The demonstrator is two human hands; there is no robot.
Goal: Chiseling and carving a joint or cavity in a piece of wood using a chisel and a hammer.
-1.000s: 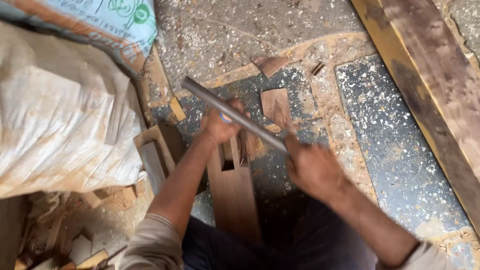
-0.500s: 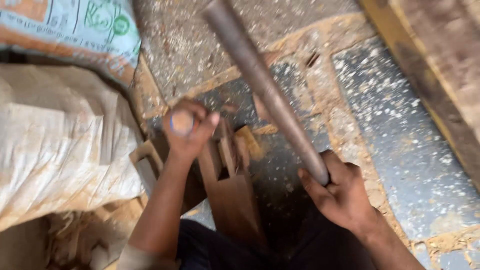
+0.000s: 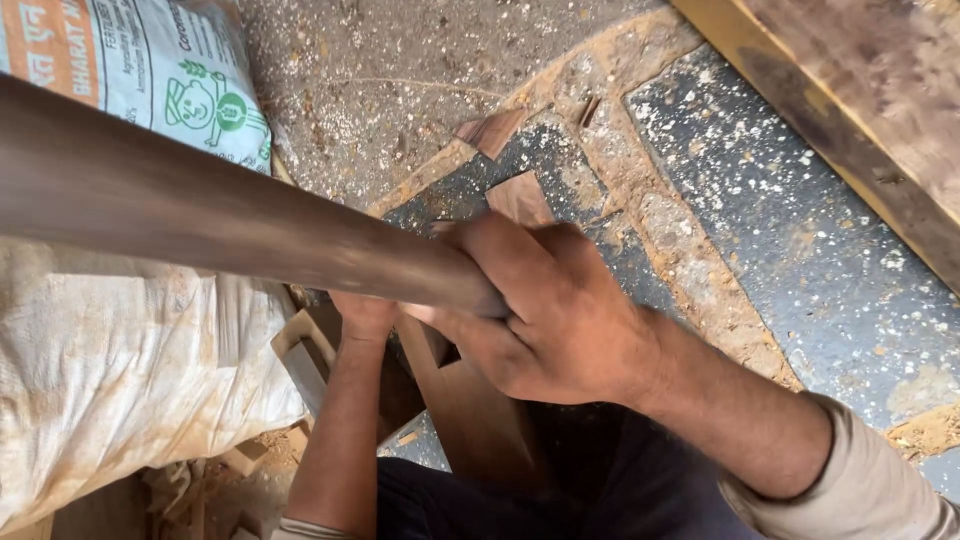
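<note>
My right hand [image 3: 550, 310] is shut around a long dark rod [image 3: 200, 215], raised close to the camera; the rod runs off the left edge, blurred. Below it, my left hand [image 3: 365, 315] reaches down to a dark wooden piece [image 3: 480, 420] standing on the floor. The rod and my right hand cover the left hand's fingers, so what they hold is hidden. A pale notched wooden block [image 3: 300, 345] lies just left of my left forearm.
A big dusty white sack [image 3: 120, 400] fills the left side, with a printed bag [image 3: 150, 80] above it. A heavy plank [image 3: 860, 100] crosses the top right corner. Wood offcuts [image 3: 495, 130] and sawdust lie on the dark speckled floor [image 3: 800, 260].
My right hand has swung the rod up from low over the wooden piece to close under the camera. My left hand stays down at the wooden piece, now mostly covered.
</note>
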